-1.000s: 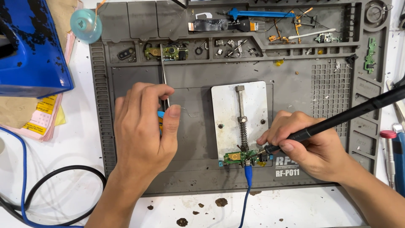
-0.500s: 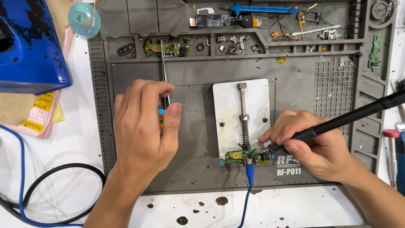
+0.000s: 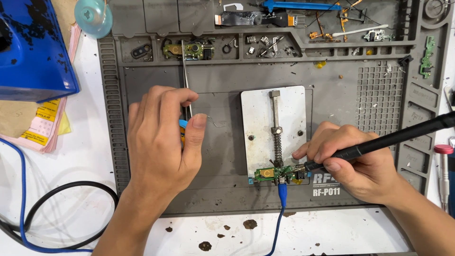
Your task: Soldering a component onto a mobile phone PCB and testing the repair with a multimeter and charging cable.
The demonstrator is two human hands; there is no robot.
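Observation:
My left hand (image 3: 161,142) rests on the grey work mat (image 3: 227,95), fingers closed on slim metal tweezers (image 3: 185,71) that point away from me; a thin solder wire (image 3: 211,121) curls out beside the thumb. My right hand (image 3: 360,159) grips a black soldering iron (image 3: 398,137) like a pen. Its tip touches the small green circuit board (image 3: 275,174), which is clamped at the near end of a white metal holder plate (image 3: 275,128). A blue cable (image 3: 280,213) plugs into the board from below.
Trays along the mat's far edge hold small boards, screws and flex cables (image 3: 256,19). A blue box (image 3: 33,52) and papers (image 3: 42,128) lie at the left, with black and blue cables (image 3: 61,237). A roll of solder (image 3: 93,16) sits top left. Tools (image 3: 443,170) stand at the right edge.
Both hands stay almost where they were. The view has shifted slightly, and the soldering iron tip stays at the small board.

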